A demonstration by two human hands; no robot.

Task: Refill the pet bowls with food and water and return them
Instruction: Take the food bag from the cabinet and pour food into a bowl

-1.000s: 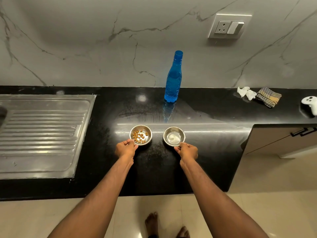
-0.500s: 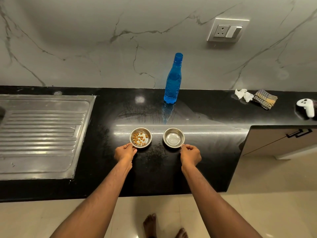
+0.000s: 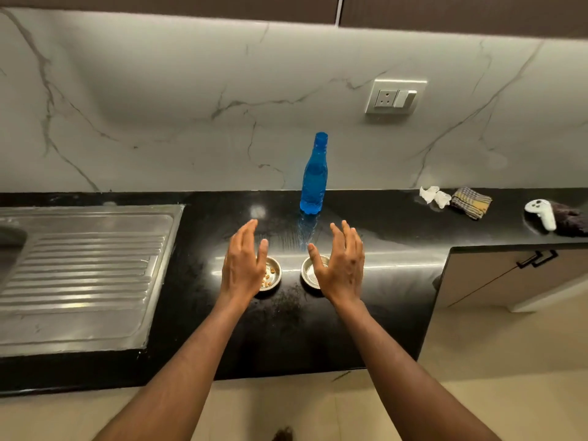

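Above the two steel bowls, both hands hover with fingers straight and spread, holding nothing: the left hand (image 3: 242, 265) hangs over the food bowl (image 3: 271, 277), hiding its left part, and the right hand (image 3: 341, 268) over the water bowl (image 3: 310, 275), covering most of it. Neither hand appears to touch its bowl. The bowls sit side by side, a little apart, on the black desk (image 3: 366, 224), well back from its front edge, which judging by the kibble showing in the left one suggests the filling is done and they have been set down together; whether the right one holds water cannot be told under the hand. A blue bottle (image 3: 314, 175) stands upright behind them near the marble wall, directly behind the gap between the hands, probably kept there as the water source and out of the way. To the left a steel draining board (image 3: 82, 275) lies well apart from the bowls; to the right the desk ends at a corner above a cabinet, with crumpled tissue (image 3: 434, 195), a checked cloth (image 3: 471, 202) and a white controller (image 3: 542, 211) far along the back. Bare desk surrounds the bowls on all sides, so lifting them straight up and back toward the person looks unobstructed; only a forward reach risks knocking the bottle.
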